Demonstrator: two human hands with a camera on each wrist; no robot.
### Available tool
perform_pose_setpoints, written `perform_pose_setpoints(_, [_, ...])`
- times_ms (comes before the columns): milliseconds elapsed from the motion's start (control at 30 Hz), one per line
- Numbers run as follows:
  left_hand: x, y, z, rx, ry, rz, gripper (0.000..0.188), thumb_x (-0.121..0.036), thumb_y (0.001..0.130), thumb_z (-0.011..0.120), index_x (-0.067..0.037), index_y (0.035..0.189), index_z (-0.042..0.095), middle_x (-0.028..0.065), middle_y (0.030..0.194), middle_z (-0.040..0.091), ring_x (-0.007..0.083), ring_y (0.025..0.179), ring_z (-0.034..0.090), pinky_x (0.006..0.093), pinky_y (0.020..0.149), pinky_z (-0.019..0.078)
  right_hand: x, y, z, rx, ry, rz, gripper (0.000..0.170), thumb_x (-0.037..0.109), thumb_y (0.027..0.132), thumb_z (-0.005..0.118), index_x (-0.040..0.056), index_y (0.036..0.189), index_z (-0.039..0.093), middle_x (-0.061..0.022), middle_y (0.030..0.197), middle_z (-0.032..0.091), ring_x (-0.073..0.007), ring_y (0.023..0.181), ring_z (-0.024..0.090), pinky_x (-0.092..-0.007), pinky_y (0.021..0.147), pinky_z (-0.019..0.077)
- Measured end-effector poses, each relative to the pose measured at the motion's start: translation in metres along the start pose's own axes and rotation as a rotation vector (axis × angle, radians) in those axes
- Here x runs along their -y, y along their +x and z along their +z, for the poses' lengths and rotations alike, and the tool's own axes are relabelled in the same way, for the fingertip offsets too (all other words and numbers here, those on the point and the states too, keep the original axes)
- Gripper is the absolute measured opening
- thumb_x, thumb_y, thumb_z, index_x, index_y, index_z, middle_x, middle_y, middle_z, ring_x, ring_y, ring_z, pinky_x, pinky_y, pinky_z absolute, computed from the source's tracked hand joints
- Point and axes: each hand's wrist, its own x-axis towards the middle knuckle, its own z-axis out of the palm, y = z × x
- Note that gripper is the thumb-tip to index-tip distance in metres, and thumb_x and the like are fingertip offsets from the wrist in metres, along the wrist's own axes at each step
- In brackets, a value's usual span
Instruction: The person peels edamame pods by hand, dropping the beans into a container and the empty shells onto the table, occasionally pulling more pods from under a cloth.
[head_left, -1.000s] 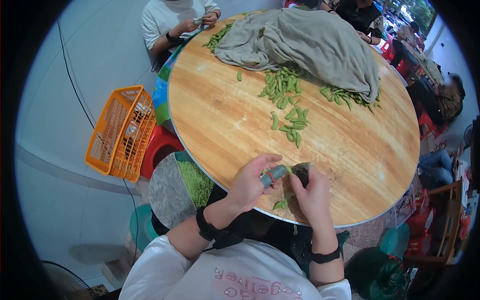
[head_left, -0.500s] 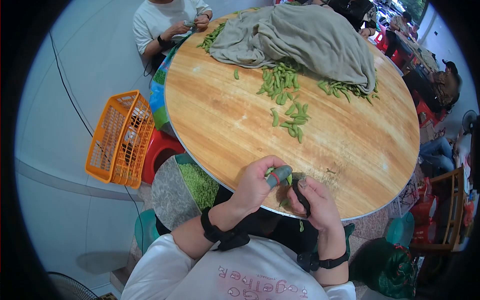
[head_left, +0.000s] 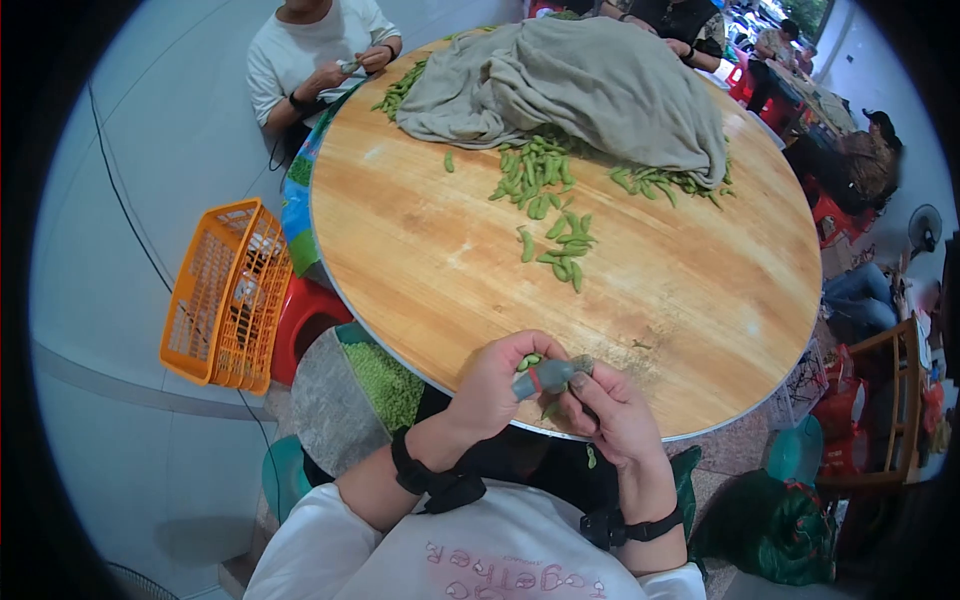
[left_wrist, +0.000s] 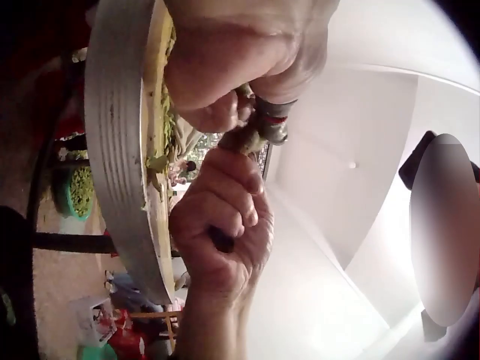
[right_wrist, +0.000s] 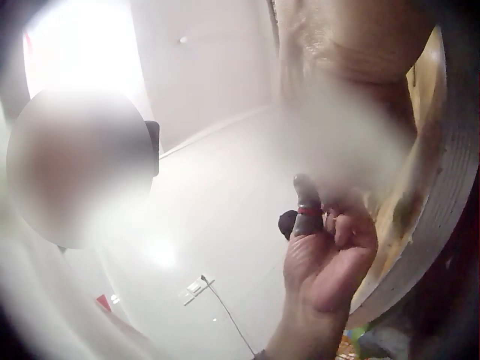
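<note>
My left hand (head_left: 490, 385) is curled round a few green beans (head_left: 530, 361) above the near table edge. A grey cover (head_left: 545, 378) with a red band sits on its thumb. Close against that thumb, my right hand (head_left: 615, 405) has its thumb and fingers bent together. In the left wrist view, a dark object (left_wrist: 221, 238) shows inside the right fist; its kind is not clear. A brownish tip (left_wrist: 238, 140) lies where the two hands meet. Below the hands, a green pod (head_left: 549, 410) lies near the edge.
Green soybean pods (head_left: 535, 170) lie across the round wooden table (head_left: 420, 250), with more beneath a grey cloth (head_left: 590, 90). At left, shelled beans (head_left: 385, 385) fill a container beside an orange basket (head_left: 225, 295). Another person (head_left: 315, 70) sits at the far left.
The hands have come closer together; the right fingertips now meet the covered left thumb. The green piece seen between them half a second ago is out of sight. The head view has shifted slightly.
</note>
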Motion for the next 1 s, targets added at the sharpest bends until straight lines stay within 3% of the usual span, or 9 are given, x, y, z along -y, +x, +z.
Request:
perform_pose_setpoints(200, [-0.001,0.004,-0.003,0.241,-0.132,0.027,0.011,-0.007,0.082,0.06,-0.003,0.091,0.055,0.0005,0.084,0.054,0.0065,0.072,0.053,0.0209,0.062,0.044,0.009,-0.007,-0.001,0.124,0.35,0.1,0.015,0.015,0.092,0.047,0.0031,0.084,0.052,0.0019,0.064,0.049,-0.0037,0.047,0.036,-0.0154,0.042,0.0281])
perform_pose_setpoints(233, [0.0,0.004,0.002,0.142,-0.077,0.033,0.016,-0.008,0.081,0.062,-0.002,0.094,0.054,0.0017,0.087,0.054,0.0067,0.075,0.052,0.0201,0.063,0.0429,0.009,-0.006,0.0,0.121,0.349,0.096,0.015,0.015,0.092,0.047,0.0031,0.084,0.052,0.0019,0.064,0.049,-0.0037,0.047,0.036,-0.0154,0.042,0.0281])
perform_pose_setpoints(300, [0.002,0.005,0.005,0.048,-0.023,0.042,0.021,-0.008,0.079,0.064,-0.001,0.096,0.053,0.0029,0.089,0.054,0.0069,0.078,0.052,0.0193,0.063,0.0419,0.011,0.002,0.003,-0.134,-0.346,-0.151,0.018,0.016,0.092,0.048,0.0037,0.081,0.053,0.0039,0.059,0.046,-0.0035,0.046,0.036,-0.0166,0.042,0.0277])
perform_pose_setpoints(533, [-0.004,0.014,0.003,-0.182,0.193,0.216,0.015,-0.004,0.083,0.055,-0.001,0.098,0.053,0.0012,0.08,0.056,0.0055,0.068,0.053,0.0157,0.055,0.0398,0.029,0.025,0.005,-0.061,0.075,0.006,0.019,0.019,0.091,0.05,0.0057,0.078,0.054,0.0055,0.058,0.045,-0.0005,0.045,0.034,-0.0167,0.04,0.0236])
perform_pose_setpoints(633, [-0.006,0.023,-0.011,-0.262,0.054,0.206,0.013,-0.004,0.084,0.052,-0.001,0.097,0.055,0.0012,0.078,0.057,0.0053,0.065,0.052,0.0156,0.054,0.0386,0.04,0.05,0.001,-0.018,-0.417,-0.021,0.024,0.024,0.088,0.053,0.0025,0.078,0.056,-0.0006,0.058,0.054,-0.0108,0.045,0.048,-0.0261,0.042,0.0354])
perform_pose_setpoints(700, [-0.006,0.023,-0.016,-0.274,-0.079,0.175,0.013,-0.004,0.084,0.051,-0.001,0.096,0.058,0.0015,0.078,0.058,0.0052,0.065,0.052,0.0156,0.053,0.0379,0.051,0.07,-0.001,-0.312,-1.372,-0.512,0.024,0.024,0.084,0.056,0.0005,0.083,0.055,-0.0121,0.064,0.061,-0.0255,0.055,0.06,-0.0364,0.049,0.045])
perform_pose_setpoints(767, [-0.006,0.019,-0.018,-0.146,0.041,-0.12,0.019,-0.001,0.085,0.05,0.0,0.1,0.062,0.0024,0.082,0.06,0.0054,0.062,0.05,0.0169,0.053,0.0379,0.058,0.084,-0.004,-0.34,-1.524,-0.438,0.025,0.024,0.083,0.056,-0.0004,0.084,0.054,-0.0161,0.067,0.061,-0.0299,0.061,0.061,-0.0394,0.054,0.0469])
perform_pose_setpoints(933, [-0.011,0.006,-0.01,0.143,0.315,-0.246,0.034,0.006,0.082,0.048,-0.004,0.113,0.059,0.0032,0.09,0.061,0.0079,0.074,0.054,0.0205,0.062,0.0428,0.039,0.092,-0.016,-0.286,-1.767,-0.389,0.026,0.024,0.077,0.062,-0.0008,0.08,0.054,-0.0195,0.067,0.061,-0.0337,0.067,0.062,-0.0412,0.059,0.0491])
perform_pose_setpoints(1000, [-0.005,0.008,-0.012,-0.094,0.562,0.181,0.035,0.006,0.08,0.052,-0.003,0.114,0.058,0.0039,0.089,0.061,0.0093,0.077,0.055,0.0234,0.066,0.0443,0.037,0.081,-0.023,-0.232,-1.603,-0.426,0.026,0.024,0.076,0.063,-0.0009,0.078,0.055,-0.0176,0.064,0.06,-0.0303,0.063,0.061,-0.0396,0.057,0.0479])
